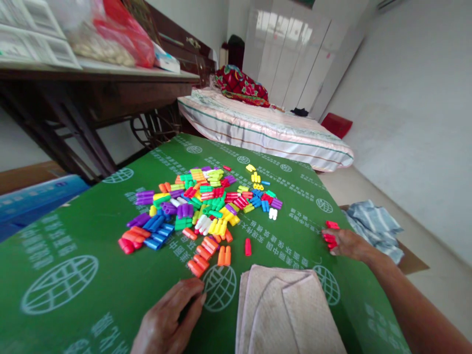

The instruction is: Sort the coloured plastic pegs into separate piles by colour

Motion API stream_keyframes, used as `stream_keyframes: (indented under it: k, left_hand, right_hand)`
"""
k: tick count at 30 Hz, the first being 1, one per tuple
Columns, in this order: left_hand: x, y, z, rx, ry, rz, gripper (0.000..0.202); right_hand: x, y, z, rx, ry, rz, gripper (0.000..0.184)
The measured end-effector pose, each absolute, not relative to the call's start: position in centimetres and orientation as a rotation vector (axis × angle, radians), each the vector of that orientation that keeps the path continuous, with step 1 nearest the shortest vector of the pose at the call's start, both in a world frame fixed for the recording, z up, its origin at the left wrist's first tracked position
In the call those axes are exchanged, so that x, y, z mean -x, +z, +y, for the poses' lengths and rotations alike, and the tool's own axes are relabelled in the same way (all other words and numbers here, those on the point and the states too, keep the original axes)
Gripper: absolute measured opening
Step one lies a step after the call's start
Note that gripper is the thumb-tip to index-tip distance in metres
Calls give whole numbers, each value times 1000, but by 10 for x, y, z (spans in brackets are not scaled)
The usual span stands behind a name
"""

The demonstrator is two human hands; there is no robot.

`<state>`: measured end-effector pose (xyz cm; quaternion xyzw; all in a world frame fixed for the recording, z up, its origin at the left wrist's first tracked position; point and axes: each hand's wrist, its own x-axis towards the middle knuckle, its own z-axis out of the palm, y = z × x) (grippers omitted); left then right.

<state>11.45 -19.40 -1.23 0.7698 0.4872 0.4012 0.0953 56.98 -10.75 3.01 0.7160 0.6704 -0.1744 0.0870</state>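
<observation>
A heap of several small plastic pieces [199, 206] in many colours lies on a green printed board [73, 255]. My left hand [169, 319] rests on the board near its front edge, fingers curled together, just below some orange pieces [201, 260]; what is under it, if anything, is hidden. My right hand [344, 242] sits at the board's right edge, its fingers closed around a few red pieces [331, 235]. A single red piece [248, 247] lies apart from the heap. A folded beige cloth [287, 309] lies between my hands.
A dark wooden sewing-machine table [92, 93] with bags and boxes stands at the left. A bed [265, 130] with a striped cover is beyond the board. A blue striped cloth [376, 228] lies on a cardboard sheet at the right. A blue box [33, 199] sits at the left.
</observation>
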Motion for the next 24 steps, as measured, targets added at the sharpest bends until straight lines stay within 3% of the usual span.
stream_keyframes:
  k: [8, 14, 24]
  left_hand:
    - [-112, -17, -195, -2282, 1180, 1458, 14]
    - [-114, -17, -194, -2262, 1174, 1466, 15]
    - [-116, -15, -193, -2283, 1184, 1445, 14]
  right_hand:
    - [-574, 27, -105, -2204, -525, 1987, 66]
    - [-583, 18, -103, -2249, -483, 2041, 58]
    - [-584, 19, -105, -2187, -420, 2008, 64]
